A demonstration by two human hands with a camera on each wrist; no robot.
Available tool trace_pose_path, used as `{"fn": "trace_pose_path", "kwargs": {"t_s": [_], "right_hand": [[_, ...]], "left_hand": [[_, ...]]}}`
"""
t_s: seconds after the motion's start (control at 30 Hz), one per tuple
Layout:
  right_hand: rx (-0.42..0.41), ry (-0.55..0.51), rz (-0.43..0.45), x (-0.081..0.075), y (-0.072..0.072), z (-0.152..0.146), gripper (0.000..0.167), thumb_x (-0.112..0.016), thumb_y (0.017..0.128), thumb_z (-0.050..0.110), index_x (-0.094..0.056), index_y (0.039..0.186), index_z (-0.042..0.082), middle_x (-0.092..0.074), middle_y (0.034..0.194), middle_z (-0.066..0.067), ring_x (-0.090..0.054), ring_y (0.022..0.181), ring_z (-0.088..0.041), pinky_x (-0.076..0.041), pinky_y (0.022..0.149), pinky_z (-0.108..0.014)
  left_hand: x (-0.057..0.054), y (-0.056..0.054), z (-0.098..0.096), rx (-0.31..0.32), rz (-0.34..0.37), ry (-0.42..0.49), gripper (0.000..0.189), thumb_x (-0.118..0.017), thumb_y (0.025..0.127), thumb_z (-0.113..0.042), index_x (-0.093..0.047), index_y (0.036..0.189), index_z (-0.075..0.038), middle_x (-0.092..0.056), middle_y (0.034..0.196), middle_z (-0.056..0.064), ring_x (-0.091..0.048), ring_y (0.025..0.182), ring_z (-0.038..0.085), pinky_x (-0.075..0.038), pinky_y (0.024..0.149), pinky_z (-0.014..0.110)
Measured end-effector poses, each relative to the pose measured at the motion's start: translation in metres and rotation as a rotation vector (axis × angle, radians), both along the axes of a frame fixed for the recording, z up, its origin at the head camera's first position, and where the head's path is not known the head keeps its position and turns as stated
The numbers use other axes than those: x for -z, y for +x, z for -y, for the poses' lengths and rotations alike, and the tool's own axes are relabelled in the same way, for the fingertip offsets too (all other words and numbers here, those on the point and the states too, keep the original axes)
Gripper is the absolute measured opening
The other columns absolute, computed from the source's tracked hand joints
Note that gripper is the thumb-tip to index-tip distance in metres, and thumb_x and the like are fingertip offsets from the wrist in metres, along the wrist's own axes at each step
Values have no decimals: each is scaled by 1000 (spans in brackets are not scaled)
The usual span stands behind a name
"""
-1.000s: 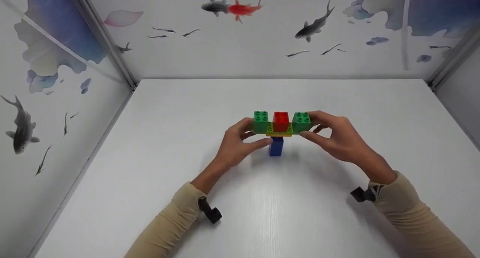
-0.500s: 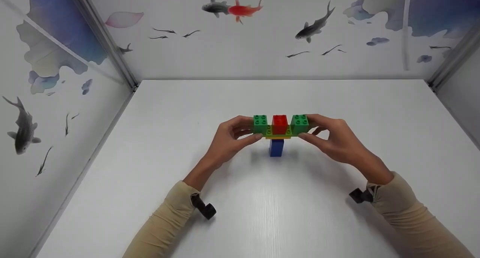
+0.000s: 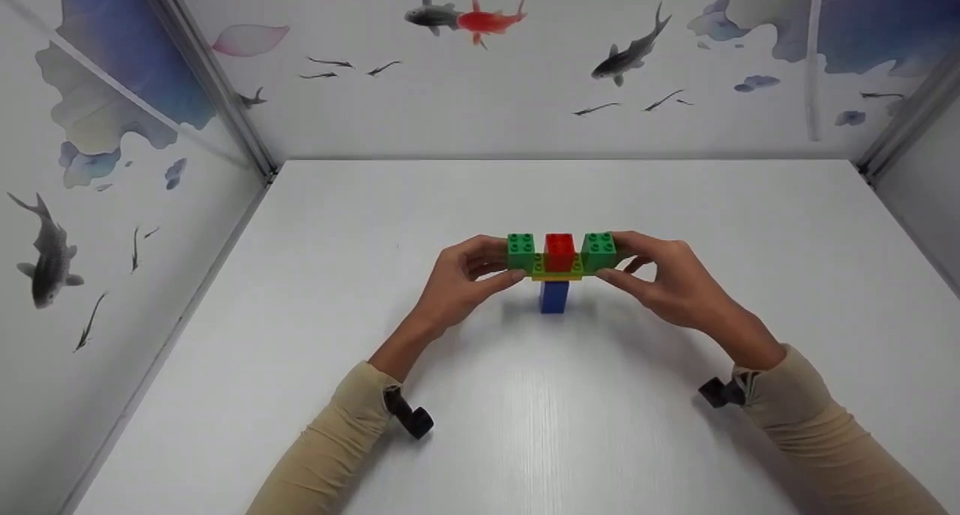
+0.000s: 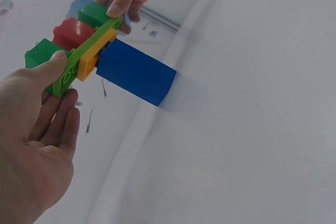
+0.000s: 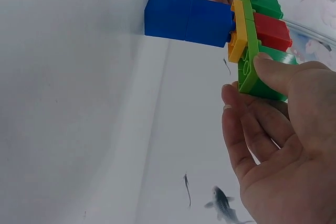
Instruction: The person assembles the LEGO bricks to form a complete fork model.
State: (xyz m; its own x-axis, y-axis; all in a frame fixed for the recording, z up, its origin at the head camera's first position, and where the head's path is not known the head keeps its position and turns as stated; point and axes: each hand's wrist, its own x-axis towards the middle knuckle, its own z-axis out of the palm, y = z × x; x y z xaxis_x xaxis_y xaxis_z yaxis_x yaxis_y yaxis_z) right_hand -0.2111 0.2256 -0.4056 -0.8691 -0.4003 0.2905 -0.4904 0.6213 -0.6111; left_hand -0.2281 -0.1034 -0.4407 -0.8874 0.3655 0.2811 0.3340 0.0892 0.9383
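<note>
Two blue toy bricks, stacked as a column, stand on the white table. Close over their top is a yellow plate, with blue studs showing in the gap. A lime green plate lies across the yellow one. It carries a red brick in the middle and a green brick at each end, the left green brick and the right green brick. My left hand pinches the left end between thumb and fingers. My right hand pinches the right end likewise.
The white table stretches around the bricks. A back wall and a left wall, both printed with fish, enclose it. A small black wrist camera sits on the left sleeve, another black camera on the right.
My left thumb has slid off the blue column out to the plate's left end. The bricks in both hands have come down a little toward the blue column.
</note>
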Motion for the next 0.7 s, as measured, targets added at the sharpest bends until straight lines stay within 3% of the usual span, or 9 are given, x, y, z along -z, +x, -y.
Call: {"fn": "trace_pose_path", "kwargs": {"t_s": [0.4,0.7], "right_hand": [[-13,-3,6,-2,0,-1,47,-83,97,14,-68,142,10,-79,124,-2,-77,100,-19,-58,86,-14],[1,-2,27,-1,1,0,50,-82,97,13,-67,145,11,-79,126,-5,-77,102,-24,-57,85,-13]], "left_hand": [[1,1,0,11,9,5,39,-85,97,-25,-73,134,-18,-77,127,3,-74,122,17,-55,117,50],[2,0,-1,0,10,-11,39,-84,97,-25,-72,133,-17,-77,127,3,-74,122,18,-56,116,46]]}}
